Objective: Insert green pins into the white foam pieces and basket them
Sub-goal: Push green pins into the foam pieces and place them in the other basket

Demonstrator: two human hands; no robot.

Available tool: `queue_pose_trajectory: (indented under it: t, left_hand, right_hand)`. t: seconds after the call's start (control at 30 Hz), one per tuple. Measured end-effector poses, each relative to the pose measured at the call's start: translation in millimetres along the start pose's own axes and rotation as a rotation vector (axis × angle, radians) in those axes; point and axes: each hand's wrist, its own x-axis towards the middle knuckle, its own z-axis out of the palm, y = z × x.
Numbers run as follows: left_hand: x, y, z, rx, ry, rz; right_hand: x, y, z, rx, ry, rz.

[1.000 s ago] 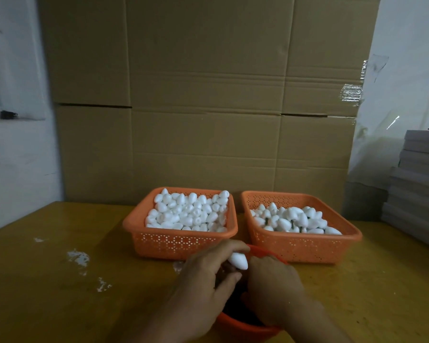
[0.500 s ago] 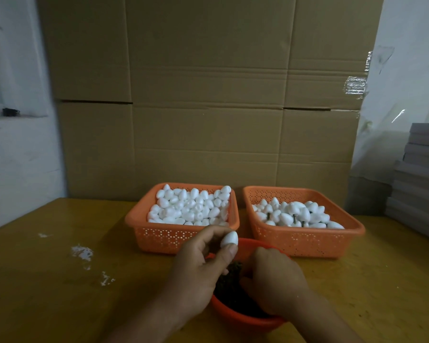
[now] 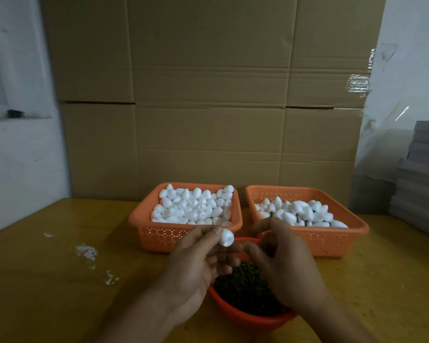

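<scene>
Both hands raised, fingers curled

The yellow wooden counter carries two orange baskets side by side, an orange bowl nearer, and white crumbs at left.

A: Is it bright in here?

B: No, it is dim. The wooden table looks dark yellow, with a soft shine at 9 o'clock.

A: Anything glaring?

B: The white foam pieces glow brightest. Shiny tape on the cardboard glints at 2 o'clock.

A: Is it sharp?

B: Not very. The left hand and right hand look a bit smeary. Straight lines bend at the edges.
</scene>
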Motion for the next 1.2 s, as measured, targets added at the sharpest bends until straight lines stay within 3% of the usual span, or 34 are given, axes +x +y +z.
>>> queue_pose_trajectory:
  t: [0.1, 0.27, 0.7, 1.03, 1.2]
  left_hand:
    - [-0.1, 2.4, 0.5, -0.028, 0.013, -0.034]
    - [-2.2, 5.8, 4.1, -0.077, 0.03, -0.039]
    - [-2.0, 2.1, 2.9, -0.017, 0.075, -0.066]
    - [-1.8, -2.2, 5.1, 0.091, 0.086, -0.029]
    - [-1.3, -3.8, 3.9, 0.119, 0.083, -0.002]
  right_hand:
    - [-1.5, -8.4, -6.0, 0.246, 0.086, 0.052]
    - [-5.9, -23.6, -10.1, 0.42, -0.007, 0.014]
    - [-10.2, -21.4, -2.8, 0.214, -0.07, -0.05]
    - [-12.2, -20.2, -0.4, -0.072, 0.077, -0.325]
    - [-13.8, -18.8, 3.2, -0.074, 0.064, -0.316]
